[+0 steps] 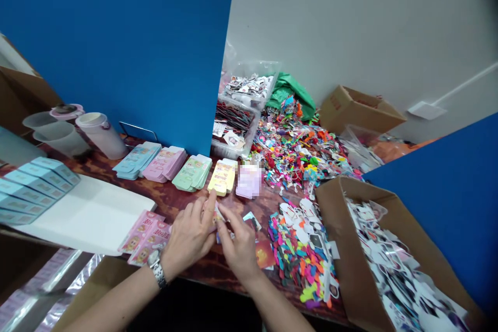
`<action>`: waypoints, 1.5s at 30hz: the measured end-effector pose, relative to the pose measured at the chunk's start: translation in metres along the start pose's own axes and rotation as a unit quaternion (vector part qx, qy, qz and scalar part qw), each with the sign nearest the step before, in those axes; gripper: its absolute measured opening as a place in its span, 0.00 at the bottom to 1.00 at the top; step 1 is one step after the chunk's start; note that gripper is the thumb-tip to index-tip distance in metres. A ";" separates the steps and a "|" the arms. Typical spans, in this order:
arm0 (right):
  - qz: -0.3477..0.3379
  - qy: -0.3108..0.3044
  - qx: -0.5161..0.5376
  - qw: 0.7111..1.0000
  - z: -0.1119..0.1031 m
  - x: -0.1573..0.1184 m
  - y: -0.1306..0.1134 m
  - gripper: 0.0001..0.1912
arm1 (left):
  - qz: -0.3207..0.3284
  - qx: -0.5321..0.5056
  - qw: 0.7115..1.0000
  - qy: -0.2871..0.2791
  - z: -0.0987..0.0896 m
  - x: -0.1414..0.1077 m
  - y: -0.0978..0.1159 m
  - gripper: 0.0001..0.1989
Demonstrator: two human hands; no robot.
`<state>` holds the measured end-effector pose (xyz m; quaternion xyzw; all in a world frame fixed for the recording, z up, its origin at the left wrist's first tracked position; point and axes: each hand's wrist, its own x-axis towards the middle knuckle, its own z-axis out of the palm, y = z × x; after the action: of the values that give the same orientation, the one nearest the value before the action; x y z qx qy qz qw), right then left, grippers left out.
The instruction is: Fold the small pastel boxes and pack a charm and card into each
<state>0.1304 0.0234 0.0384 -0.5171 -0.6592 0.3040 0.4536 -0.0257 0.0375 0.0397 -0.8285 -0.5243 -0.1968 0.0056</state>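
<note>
Near the table's front edge, my left hand (190,231), with a metal watch at the wrist, has its fingers closed over a small pink printed box (212,216). From the other side my right hand (238,244) pinches the same box with thumb and fingers. Much of the box is hidden by my hands. Just beyond them lie stacks of flat cartons: blue (137,160), pink (164,163), green (192,172), yellow (223,176) and purple (249,181). Left of my left wrist, two pink printed boxes (146,236) overlap the edge of a white board.
Blue boxes (37,187) stand in rows on the white board (105,212). Plastic jugs (101,135) are behind it. Colourful trinkets (299,140) heap at the back, and hair clips (299,254) lie by an open carton (338,249). Blue partitions (116,36) flank the table.
</note>
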 end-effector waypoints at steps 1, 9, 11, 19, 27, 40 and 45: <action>0.038 0.029 0.041 0.998 -0.001 0.002 0.005 0.16 | 0.014 0.000 1.000 0.026 -0.001 -0.001 -0.002 0.45; 0.179 0.023 0.253 0.950 0.007 -0.011 0.019 0.16 | -0.024 -0.358 0.933 0.022 0.013 -0.008 -0.007 0.49; 0.138 -0.016 0.138 0.981 0.001 -0.017 0.025 0.15 | -0.042 -0.383 0.923 0.008 0.020 -0.011 -0.008 0.43; 0.134 -0.162 -0.434 0.876 -0.017 -0.024 0.068 0.23 | -0.085 -0.366 0.927 0.005 0.023 -0.013 -0.016 0.38; 0.100 -0.069 -0.206 0.971 -0.032 -0.023 0.057 0.04 | -0.117 -0.290 0.950 0.016 0.029 -0.019 -0.025 0.33; -0.173 -0.028 -0.204 0.963 -0.033 -0.003 -0.006 0.14 | 0.016 -0.175 0.983 0.059 0.043 -0.027 -0.011 0.23; -0.149 -0.008 -0.090 0.985 -0.036 -0.021 0.002 0.19 | 0.025 -0.195 0.979 0.049 0.054 -0.026 -0.005 0.28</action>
<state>0.1651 0.0011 0.0447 -0.4492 -0.7570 0.1770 0.4403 -0.0231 0.0287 -0.0197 -0.8161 -0.4540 -0.3349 -0.1255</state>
